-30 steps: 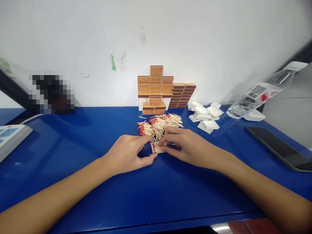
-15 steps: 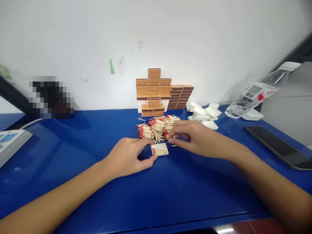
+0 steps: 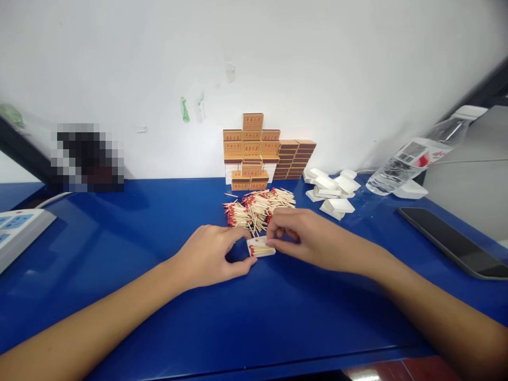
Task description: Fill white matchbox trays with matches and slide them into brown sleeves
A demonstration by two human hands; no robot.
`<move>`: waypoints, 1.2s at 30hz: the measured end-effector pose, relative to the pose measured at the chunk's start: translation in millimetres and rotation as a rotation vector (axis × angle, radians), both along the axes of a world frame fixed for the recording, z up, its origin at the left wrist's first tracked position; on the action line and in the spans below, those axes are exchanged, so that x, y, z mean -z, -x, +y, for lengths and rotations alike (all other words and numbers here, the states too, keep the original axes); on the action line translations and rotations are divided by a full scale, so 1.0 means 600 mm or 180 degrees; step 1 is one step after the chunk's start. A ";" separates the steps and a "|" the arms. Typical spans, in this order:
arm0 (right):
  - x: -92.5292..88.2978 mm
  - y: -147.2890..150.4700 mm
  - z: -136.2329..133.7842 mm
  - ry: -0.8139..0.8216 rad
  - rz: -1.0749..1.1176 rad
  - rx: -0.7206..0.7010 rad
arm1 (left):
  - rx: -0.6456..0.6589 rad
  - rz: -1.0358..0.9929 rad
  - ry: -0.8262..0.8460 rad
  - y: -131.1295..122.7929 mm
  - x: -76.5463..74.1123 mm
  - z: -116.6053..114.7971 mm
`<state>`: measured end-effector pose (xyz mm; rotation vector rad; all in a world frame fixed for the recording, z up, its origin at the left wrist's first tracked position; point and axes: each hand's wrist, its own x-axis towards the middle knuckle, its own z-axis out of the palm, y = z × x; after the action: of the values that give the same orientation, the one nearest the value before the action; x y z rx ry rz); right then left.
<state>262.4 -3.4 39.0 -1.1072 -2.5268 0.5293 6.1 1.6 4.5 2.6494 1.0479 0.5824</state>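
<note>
A small white matchbox tray (image 3: 271, 252) lies on the blue table with several red-tipped matches (image 3: 260, 250) along its near side. My left hand (image 3: 214, 254) grips the tray's left end between thumb and index finger. Over the tray's right end, my right hand (image 3: 296, 233) is closed in a pinch. A red match head (image 3: 256, 241) pokes out from its fingertips above the tray, the rest of that match mostly covered by the fingers. Just behind both hands spreads a heap of loose matches (image 3: 257, 207), partly hidden by the right hand.
Stacked matchboxes (image 3: 252, 148) stand against the wall behind the heap. White trays (image 3: 335, 185) are piled to their right, near a tilted water bottle (image 3: 413, 156). A phone (image 3: 456, 243) lies at right, a power strip (image 3: 24, 233) at left.
My right hand has moved left and slightly down from beside the tray to over its right end. A match head now shows at its fingertips. My left hand keeps its grip.
</note>
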 end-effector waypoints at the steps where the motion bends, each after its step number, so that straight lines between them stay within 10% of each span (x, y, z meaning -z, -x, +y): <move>1: 0.000 0.004 -0.003 -0.0015 -0.0003 -0.0028 | 0.0003 0.0001 0.0000 0.000 -0.001 -0.001; 26: 0.021 -0.060 0.054 -0.0568 -0.0528 0.0160 | 0.0055 -0.0114 -0.0153 0.002 0.008 0.003; 36: 0.016 -0.003 0.012 -0.0240 0.0010 -0.0125 | 0.0057 -0.0113 -0.0132 0.004 0.006 0.000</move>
<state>264.4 3.7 29.3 -1.0312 -2.5482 0.4417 3.7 1.9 1.0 2.6708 1.0119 0.6520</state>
